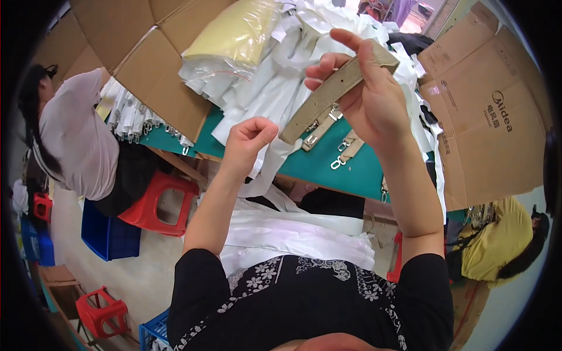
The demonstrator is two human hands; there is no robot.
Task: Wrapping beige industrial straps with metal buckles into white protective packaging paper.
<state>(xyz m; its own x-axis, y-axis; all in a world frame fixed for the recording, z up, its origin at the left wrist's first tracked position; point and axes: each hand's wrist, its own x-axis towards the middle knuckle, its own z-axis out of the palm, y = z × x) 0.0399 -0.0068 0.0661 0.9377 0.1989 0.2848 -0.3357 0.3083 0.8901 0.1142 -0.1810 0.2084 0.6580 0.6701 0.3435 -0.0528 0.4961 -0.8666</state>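
Note:
My right hand (377,108) holds a tan strap (328,93) with small holes between thumb and fingers; some fingers stretch out past it. The strap slants over the table, its lower end toward my left hand. Closed, with thumb and fingers pressed together, my left hand (252,143) is a little apart from that end. Whatever it pinches, if anything, is hidden. A white wrapping strip (272,164) hangs beside it and runs down toward my lap. Beneath the strap, more tan straps (351,145) with silver metal clasps (338,163) lie on the green table (316,172).
White-wrapped strips (257,96) pile up behind, beside a clear bag of yellowish material (234,35). Cardboard boxes (155,70) (477,117) flank the table left and right. White wrapping (293,234) covers my lap. People sit at both sides, near a red stool (167,205) and a blue bin (111,231).

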